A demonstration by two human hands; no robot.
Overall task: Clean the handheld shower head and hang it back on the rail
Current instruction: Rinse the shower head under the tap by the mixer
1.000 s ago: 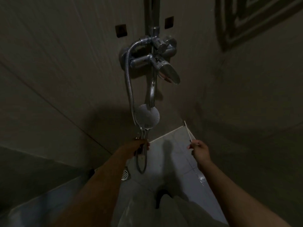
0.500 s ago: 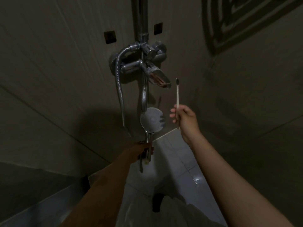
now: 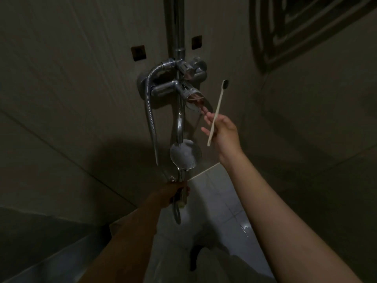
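The round chrome shower head (image 3: pixel 185 154) faces me, held upright just below the tap spout (image 3: pixel 180 123). My left hand (image 3: pixel 173 193) grips its handle from below. Its metal hose (image 3: pixel 151 123) loops up to the mixer valve (image 3: pixel 179 82). My right hand (image 3: pixel 222 129) holds a pale toothbrush (image 3: pixel 217 112) with dark bristles pointing up, to the right of the mixer. Its outstretched fingertips reach the mixer's lever (image 3: pixel 195 101). The vertical rail (image 3: pixel 177 23) rises above the mixer.
Dim tiled walls (image 3: pixel 71 99) meet in a corner behind the fittings. Pale floor tiles (image 3: pixel 216 201) lie below, with a wet glint at the right. A patterned dark panel (image 3: pixel 302 27) sits on the right wall, upper right.
My right hand has risen with the toothbrush from low near the floor corner up to the mixer lever. The left hand has kept its grip on the shower head handle.
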